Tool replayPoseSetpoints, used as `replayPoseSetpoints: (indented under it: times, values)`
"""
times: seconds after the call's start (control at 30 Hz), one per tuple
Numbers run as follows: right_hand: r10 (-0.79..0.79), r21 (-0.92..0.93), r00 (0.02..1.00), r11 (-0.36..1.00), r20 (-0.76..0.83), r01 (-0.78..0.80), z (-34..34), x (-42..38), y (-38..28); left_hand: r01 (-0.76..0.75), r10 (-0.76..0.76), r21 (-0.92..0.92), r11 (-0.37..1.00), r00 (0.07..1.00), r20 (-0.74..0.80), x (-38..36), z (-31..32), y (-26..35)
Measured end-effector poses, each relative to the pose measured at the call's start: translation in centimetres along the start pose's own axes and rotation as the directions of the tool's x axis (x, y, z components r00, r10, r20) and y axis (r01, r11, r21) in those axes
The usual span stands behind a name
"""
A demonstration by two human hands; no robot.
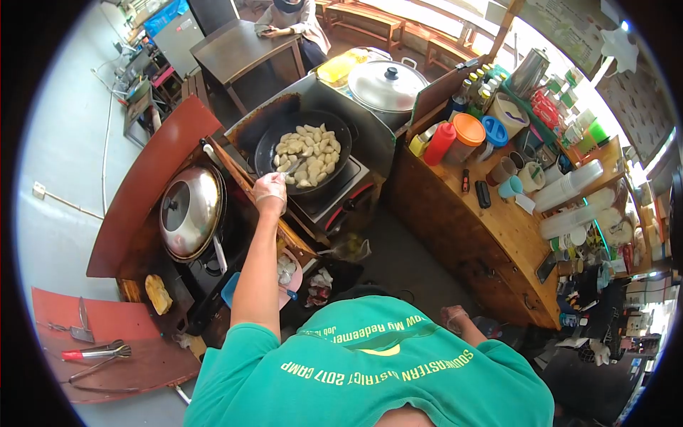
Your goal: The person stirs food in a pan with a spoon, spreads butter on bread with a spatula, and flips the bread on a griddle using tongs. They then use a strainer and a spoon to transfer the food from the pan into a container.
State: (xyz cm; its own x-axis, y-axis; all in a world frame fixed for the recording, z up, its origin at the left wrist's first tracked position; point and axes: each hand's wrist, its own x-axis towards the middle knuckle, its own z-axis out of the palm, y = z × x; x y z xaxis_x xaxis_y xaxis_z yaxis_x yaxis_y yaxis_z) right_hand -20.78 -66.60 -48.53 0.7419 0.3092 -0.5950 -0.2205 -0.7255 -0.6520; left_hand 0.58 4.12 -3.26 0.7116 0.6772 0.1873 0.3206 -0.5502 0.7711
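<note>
My left hand (270, 193), in a clear plastic glove, is closed around the handle of a metal spatula (294, 166). The spatula's tip reaches in among pale, oval dumpling-like pieces (311, 151). They lie in a dark wok (265, 142) on a gas stove (347, 178), heaped mostly in the middle and right of the pan. My right hand (453, 314) hangs low beside my body, away from the stove. It is small and dim in the view, and its fingers cannot be made out.
A lidded wok (191, 213) stands left of my arm. Behind the stove's metal shield is a big lidded pot (388, 84). On the right, a wooden counter (455, 206) carries bottles, tubs and stacked cups. A person (302, 25) sits at a table (242, 53) beyond.
</note>
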Motion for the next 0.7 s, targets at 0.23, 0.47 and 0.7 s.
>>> replayPoseSetpoints:
  times: [0.23, 0.47, 0.7]
  values:
    - [0.027, -0.138, 0.999, 0.99, 0.036, -0.022, -2.0, -1.8, -2.4, -0.248, 0.246, 0.107, 0.963, 0.969, 0.03, -2.2, -1.9, 3.0]
    - [-0.172, 0.028, 0.984, 0.984, -0.052, 0.174, -2.3, 0.6, -3.8, -0.476, 0.462, 0.27, 0.837, 0.879, 0.117, -2.6, -4.4, 4.3]
    - [-0.223, 0.242, 0.975, 0.945, -0.024, 0.222, -1.8, 1.1, -4.1, -0.649, 0.604, 0.449, 0.614, 0.752, 0.262, -2.0, -5.1, 4.7]
